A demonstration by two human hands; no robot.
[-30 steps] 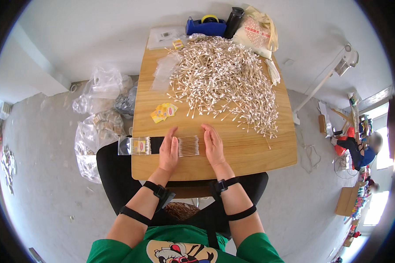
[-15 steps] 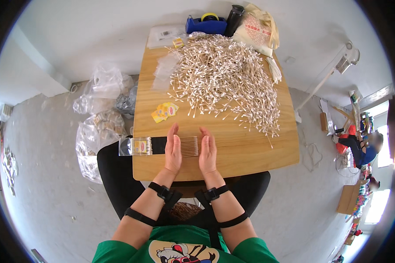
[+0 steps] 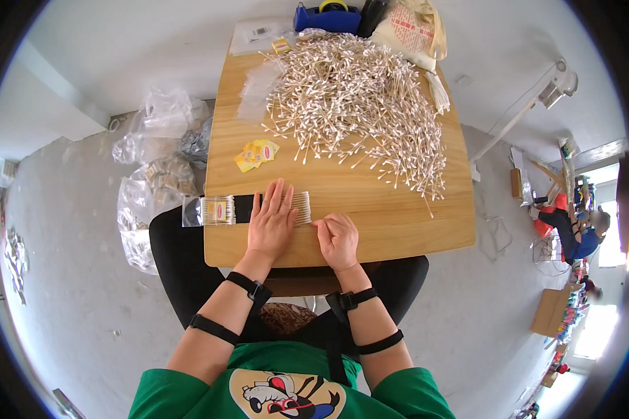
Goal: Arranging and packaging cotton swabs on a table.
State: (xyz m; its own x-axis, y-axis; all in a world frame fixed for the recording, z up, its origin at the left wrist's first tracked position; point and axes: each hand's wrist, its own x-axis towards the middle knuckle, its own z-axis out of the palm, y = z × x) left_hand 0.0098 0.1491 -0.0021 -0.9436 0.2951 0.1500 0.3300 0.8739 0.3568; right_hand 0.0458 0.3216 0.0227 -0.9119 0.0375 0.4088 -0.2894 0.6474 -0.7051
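Observation:
My left hand (image 3: pixel 272 222) lies flat, fingers stretched, over a neat row of cotton swabs (image 3: pixel 301 207); their white tips show past its right side. My right hand (image 3: pixel 338 237) is closed, with thumb and index fingertips at the near right corner of the row. Whether a swab is between them is too small to tell. Left of my left hand lies a black strip (image 3: pixel 243 208), partly under the hand. Beside it, at the table's left edge, a clear bag (image 3: pixel 219 210) holds swabs and a yellow card.
A big heap of loose cotton swabs (image 3: pixel 360 105) covers the far part of the wooden table (image 3: pixel 398 227). Yellow cards (image 3: pixel 257 154) and clear bags (image 3: pixel 254 101) lie at left. Behind stand a blue tape dispenser (image 3: pixel 326 19) and a cloth bag (image 3: pixel 407 31). Plastic sacks (image 3: pixel 140 202) sit on the floor.
Both hands stood upright at the sides of the swab row. Now my left hand has flattened onto the row, and my right hand has curled closed at its near right corner.

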